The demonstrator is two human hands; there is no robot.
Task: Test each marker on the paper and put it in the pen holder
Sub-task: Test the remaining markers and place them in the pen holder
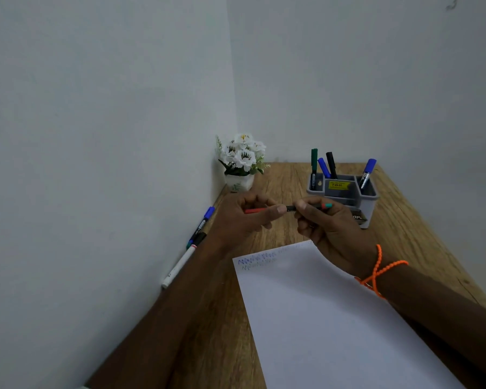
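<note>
Four markers (331,164) already in pen holder (345,192), scribbles on paper (334,318) nr it; left hand (244,217) & right hand (326,228) gripping red marker (288,208), two more left by wall.

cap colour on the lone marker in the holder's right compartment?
Blue cap, clearest in the head view; the marker stands tilted in the grey pen holder.

Two plain pale walls (96,108) meet in a corner, the wooden table (404,220) pushed right into it, with a small pot of white flowers (243,161) tucked there, under soft, even light.
</note>
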